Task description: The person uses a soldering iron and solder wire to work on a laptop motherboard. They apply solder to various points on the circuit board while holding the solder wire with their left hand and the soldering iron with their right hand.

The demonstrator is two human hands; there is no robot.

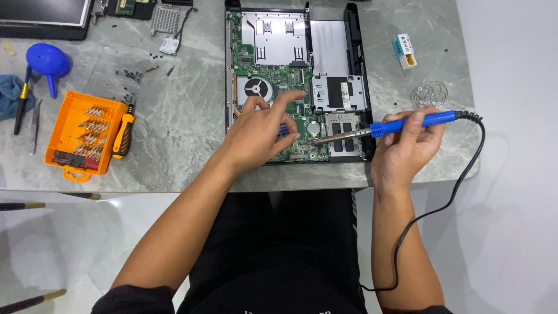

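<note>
An opened laptop base (354, 70) lies on the grey marble table with its green circuit board (273, 75) and round fan (258, 88) exposed. My left hand (258, 135) rests on the board's lower part, fingers spread, index finger pointing right near the fan. My right hand (408, 148) grips a soldering iron (401, 124) by its blue handle. The iron's metal tip touches the board close to a round coin cell (314, 128). Its black cord (447, 197) loops down off the table edge.
An orange bit tray (78, 136) and an orange-black screwdriver (123, 134) sit at left, with a blue air blower (47, 61), tweezers (36, 125) and loose screws (131, 75). A solder wire coil (429, 93) and a small box (404, 51) lie right of the laptop.
</note>
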